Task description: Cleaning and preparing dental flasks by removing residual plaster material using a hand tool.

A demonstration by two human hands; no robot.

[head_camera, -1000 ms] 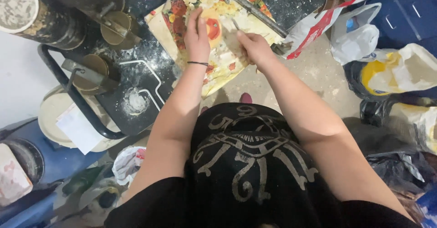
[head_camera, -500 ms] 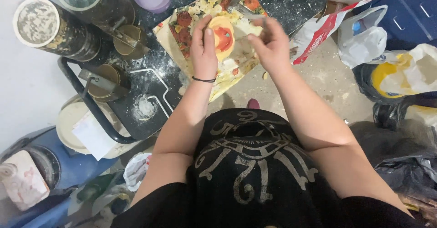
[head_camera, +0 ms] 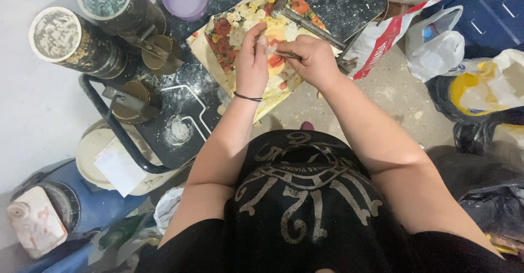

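A small pale piece (head_camera: 271, 48), its kind unclear, is pinched in the left hand (head_camera: 252, 60) at upper centre of the frame, while a thin metal tool (head_camera: 286, 54) is clamped in the right hand (head_camera: 311, 60). Both are held above a floral-printed sheet (head_camera: 229, 38) on a dark, dusty worktop (head_camera: 338, 0). The tool could probably slip and nick a fingertip. A hammer (head_camera: 305, 22) lies above; round powder-crusted tins (head_camera: 71, 41) stand at upper left.

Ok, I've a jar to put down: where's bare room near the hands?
Free: the dusty dark tray top beyond the hammer, and the concrete floor beside the right hand. Crowded: the cans and brass cups beside the left hand.
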